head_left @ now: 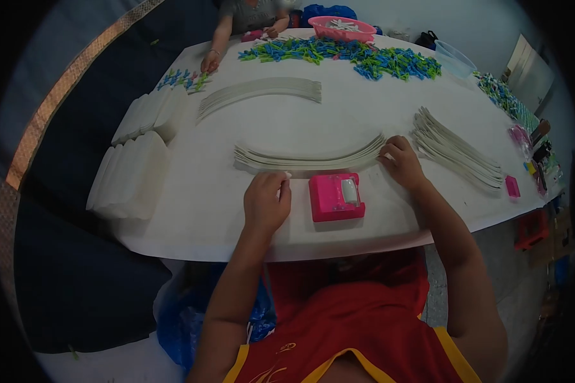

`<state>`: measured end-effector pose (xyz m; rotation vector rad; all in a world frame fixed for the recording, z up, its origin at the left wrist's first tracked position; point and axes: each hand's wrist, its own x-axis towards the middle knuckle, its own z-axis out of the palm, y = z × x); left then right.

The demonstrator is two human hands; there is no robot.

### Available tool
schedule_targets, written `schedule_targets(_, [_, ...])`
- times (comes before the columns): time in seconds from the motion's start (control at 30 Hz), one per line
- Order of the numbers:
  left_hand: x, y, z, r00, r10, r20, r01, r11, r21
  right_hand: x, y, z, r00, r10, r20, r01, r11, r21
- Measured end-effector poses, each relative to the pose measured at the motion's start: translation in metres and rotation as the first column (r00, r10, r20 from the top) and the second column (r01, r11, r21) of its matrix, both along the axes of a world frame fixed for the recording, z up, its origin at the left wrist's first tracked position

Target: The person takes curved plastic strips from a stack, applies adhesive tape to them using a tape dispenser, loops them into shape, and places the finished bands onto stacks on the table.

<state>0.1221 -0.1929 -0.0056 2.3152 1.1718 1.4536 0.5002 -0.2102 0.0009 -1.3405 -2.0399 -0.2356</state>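
Observation:
A row of long, thin white strips [313,159] lies across the table in front of me. At the right end of this row is my right hand [401,165], its fingers pinched on the end of the nearest strip. My left hand [266,201] is closed just below the left part of the row. A small whitish bit shows at its fingertips, too small to name. Between my hands, closer to me, stands a pink tape dispenser [326,205] with a roll of tape.
More white strips lie behind [262,90] and in a fanned bundle [457,152] at right. White stacks [126,179] stand left. A blue and green clip-like heap [338,54] and pink basket [342,32] are at the back, where another person's hand [210,62] reaches small pieces.

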Motion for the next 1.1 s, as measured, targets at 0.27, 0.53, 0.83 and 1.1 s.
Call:
schedule_targets(0.27, [-0.001, 0.001, -0.002, 0.999, 0.0, 0.048, -0.002, 0.999, 0.045, -0.002, -0.003, -0.001, 0.997, -0.062, -0.038, 0.056, 0.989, -0.134])
schedule_targets(0.53, [0.0, 0.003, -0.005, 0.999, 0.043, 0.021, -0.044, 0.999, 0.03, -0.001, -0.004, -0.003, 0.997, -0.059, -0.049, 0.051, 0.988, -0.144])
schedule_targets(0.83, [0.002, 0.007, -0.005, 0.986, 0.168, 0.007, -0.168, 0.985, -0.047, -0.001, -0.003, -0.001, 0.991, -0.016, -0.131, -0.004, 0.989, -0.149])
schedule_targets(1.1, [0.003, 0.015, -0.008, 0.946, 0.323, 0.023, -0.32, 0.944, -0.077, 0.007, 0.0, -0.008, 0.987, 0.02, -0.159, -0.031, 0.997, -0.066])
